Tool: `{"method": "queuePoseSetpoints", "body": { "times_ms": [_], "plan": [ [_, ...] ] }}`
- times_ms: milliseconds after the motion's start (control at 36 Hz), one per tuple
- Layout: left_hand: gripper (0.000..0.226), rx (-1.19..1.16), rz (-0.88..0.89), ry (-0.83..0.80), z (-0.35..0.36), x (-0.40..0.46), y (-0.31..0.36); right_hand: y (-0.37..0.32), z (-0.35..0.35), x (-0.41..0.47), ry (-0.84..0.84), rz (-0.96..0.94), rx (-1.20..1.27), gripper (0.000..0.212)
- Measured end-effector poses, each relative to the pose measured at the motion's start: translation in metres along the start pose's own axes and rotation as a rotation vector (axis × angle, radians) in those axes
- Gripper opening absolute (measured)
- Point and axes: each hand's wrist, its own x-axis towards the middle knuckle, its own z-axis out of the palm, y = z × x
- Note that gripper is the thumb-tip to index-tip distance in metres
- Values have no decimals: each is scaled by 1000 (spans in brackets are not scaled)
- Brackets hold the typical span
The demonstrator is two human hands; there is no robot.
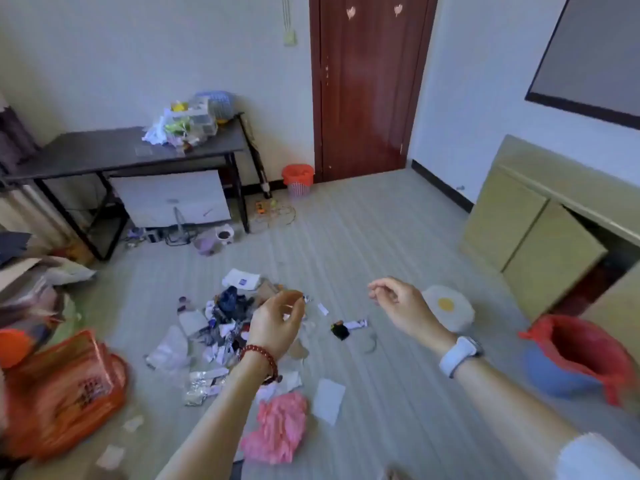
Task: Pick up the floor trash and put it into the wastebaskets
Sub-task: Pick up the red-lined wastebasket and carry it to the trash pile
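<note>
Overhead, head view: both the left hand [277, 323] and right hand [398, 304] hover loosely curled, holding nothing, above the scattered paper-and-wrapper trash pile [221, 323] on the floor; advisably, grip one piece firmly before carrying to the red-lined blue wastebasket [575, 362].

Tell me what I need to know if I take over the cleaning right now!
Left hand: loosely curled over the trash pile; whether it holds anything is unclear.
Right hand: loosely curled, holding nothing.
Blue bin with a red bag sits at the right; a small orange-lined bin stands by the door.
Done: can't tell.
Left: the pile, the pink cloth, white paper and scattered bits.
</note>
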Motion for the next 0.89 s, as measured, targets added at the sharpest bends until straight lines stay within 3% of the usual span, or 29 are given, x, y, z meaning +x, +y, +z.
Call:
{"method": "queuePoseSetpoints", "body": {
  "times_ms": [167,389,583,889],
  "plan": [
    [23,134,-8,-172,84,87,-9,86,-34,61,1,166,-72,18],
    [27,242,-43,-344,199,277,37,163,-106,228,19,300,-166,21],
    [27,266,-20,-247,220,406,55,169,-120,376,-106,261,-257,25],
    [25,317,-199,-72,195,628,-32,174,-48,630,-286,107,-343,26]
  ]
}}
